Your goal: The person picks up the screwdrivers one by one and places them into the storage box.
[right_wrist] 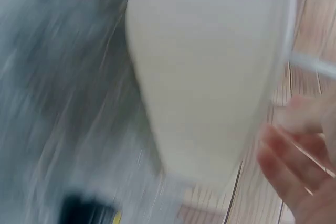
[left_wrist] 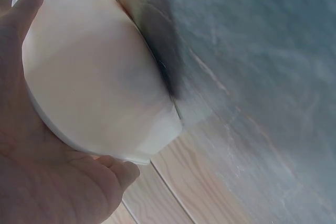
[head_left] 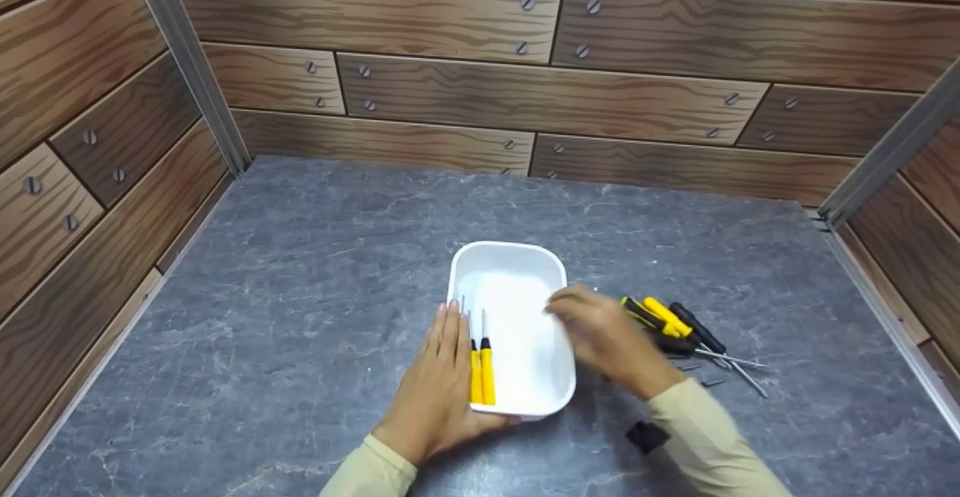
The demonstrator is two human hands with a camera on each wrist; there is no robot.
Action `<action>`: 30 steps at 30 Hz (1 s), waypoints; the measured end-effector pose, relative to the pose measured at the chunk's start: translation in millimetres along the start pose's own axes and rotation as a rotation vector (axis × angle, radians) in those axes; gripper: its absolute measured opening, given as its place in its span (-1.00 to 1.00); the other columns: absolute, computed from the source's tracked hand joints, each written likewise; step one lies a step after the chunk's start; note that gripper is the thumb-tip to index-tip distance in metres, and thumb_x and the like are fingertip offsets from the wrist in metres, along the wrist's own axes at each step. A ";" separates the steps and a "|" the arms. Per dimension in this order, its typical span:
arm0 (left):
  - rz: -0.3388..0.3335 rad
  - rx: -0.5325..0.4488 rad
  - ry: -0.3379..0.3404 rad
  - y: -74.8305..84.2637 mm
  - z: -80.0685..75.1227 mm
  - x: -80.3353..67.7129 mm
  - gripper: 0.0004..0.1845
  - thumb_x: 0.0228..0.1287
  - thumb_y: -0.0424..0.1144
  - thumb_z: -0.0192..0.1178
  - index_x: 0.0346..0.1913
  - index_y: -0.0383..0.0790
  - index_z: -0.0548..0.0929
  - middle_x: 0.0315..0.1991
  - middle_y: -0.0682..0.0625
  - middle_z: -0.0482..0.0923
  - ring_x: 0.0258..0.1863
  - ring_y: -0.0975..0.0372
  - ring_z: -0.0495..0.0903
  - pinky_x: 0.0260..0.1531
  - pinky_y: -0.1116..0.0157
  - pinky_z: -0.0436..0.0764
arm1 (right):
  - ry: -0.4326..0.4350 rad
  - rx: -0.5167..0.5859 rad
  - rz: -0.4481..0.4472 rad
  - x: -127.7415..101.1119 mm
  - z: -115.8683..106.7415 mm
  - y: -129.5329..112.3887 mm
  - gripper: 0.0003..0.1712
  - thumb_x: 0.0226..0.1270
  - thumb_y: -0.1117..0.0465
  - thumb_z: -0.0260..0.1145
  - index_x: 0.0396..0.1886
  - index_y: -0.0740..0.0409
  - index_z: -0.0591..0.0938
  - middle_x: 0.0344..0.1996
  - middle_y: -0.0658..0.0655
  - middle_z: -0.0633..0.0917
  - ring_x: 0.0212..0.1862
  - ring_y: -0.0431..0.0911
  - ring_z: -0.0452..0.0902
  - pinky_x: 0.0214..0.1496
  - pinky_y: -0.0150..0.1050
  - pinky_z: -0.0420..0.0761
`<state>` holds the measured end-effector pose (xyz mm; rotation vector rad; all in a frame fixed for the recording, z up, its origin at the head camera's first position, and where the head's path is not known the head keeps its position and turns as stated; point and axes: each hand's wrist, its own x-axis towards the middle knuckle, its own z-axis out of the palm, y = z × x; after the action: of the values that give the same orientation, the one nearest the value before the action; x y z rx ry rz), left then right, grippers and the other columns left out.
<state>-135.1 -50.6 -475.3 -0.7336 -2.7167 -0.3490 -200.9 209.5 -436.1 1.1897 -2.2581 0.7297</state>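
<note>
On the left side of the white plastic tub with rounded corners (head_left: 517, 272), left hand (head_left: 439, 388) laid flat against the outside wall, fingers straight and close together, thumb hooked round the near corner. Same flat hold seen up close from the left wrist, palm (left_wrist: 37, 177) pressed on the smooth white wall (left_wrist: 89, 77), nothing pinched. Just right of those fingers, inside the tub, two small screwdrivers with yellow handles and black collars (head_left: 481, 371), lying side by side, thin metal tips pointing away. Past them, plain white tub floor. At the tub's right rim, right hand (head_left: 604, 336), blurred, fingers reaching over the edge; cannot tell if pinching anything. From the right wrist, only blurry fingertips (right_wrist: 294, 177) beside the white wall (right_wrist: 205, 77). Right of that hand, a little heap of more screwdrivers with yellow and black handles (head_left: 675, 328) on the grey stone-look tabletop (head_left: 300, 272), thin shafts pointing to the right, close to the hand but apart from the tub. Near the right sleeve, a small black block (head_left: 646, 435) on the tabletop. All around, brown wood-look walls with screw heads (head_left: 450, 100).
</note>
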 end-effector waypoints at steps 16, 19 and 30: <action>-0.033 -0.055 0.004 0.2 0.2 -2.9 0.45 -0.08 0.63 0.20 0.49 -0.62 0.10 0.51 -0.51 0.00 0.51 -0.29 0.05 0.44 -0.04 0.26 | 0.037 -0.466 0.579 -108.2 -78.6 69.0 -0.78 0.15 0.44 0.44 -0.17 0.38 0.72 -0.21 0.38 0.69 -0.22 0.37 0.60 -0.22 0.32 0.58; -0.028 -0.047 0.007 0.3 -0.3 -2.7 0.45 -0.07 0.65 0.17 0.48 -0.62 0.11 0.51 -0.51 0.01 0.50 -0.29 0.07 0.43 -0.04 0.28 | -0.020 -0.421 0.705 -120.9 -83.8 73.0 -0.75 0.23 0.38 0.42 -0.11 0.42 0.72 -0.16 0.45 0.69 -0.19 0.45 0.59 -0.18 0.38 0.53; -0.025 -0.056 -0.004 1.8 -0.9 -1.4 0.44 -0.06 0.63 0.19 0.50 -0.60 0.10 0.52 -0.50 -0.01 0.51 -0.28 0.05 0.44 -0.04 0.27 | -0.207 -0.292 0.880 -134.9 -93.6 80.5 -0.73 0.33 0.27 0.37 -0.07 0.39 0.74 -0.28 0.42 0.72 -0.19 0.40 0.61 -0.21 0.35 0.50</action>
<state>-132.8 -50.0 -474.7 -0.7158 -2.7324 -0.4311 -185.3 388.5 -470.3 0.0892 -2.9309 0.5382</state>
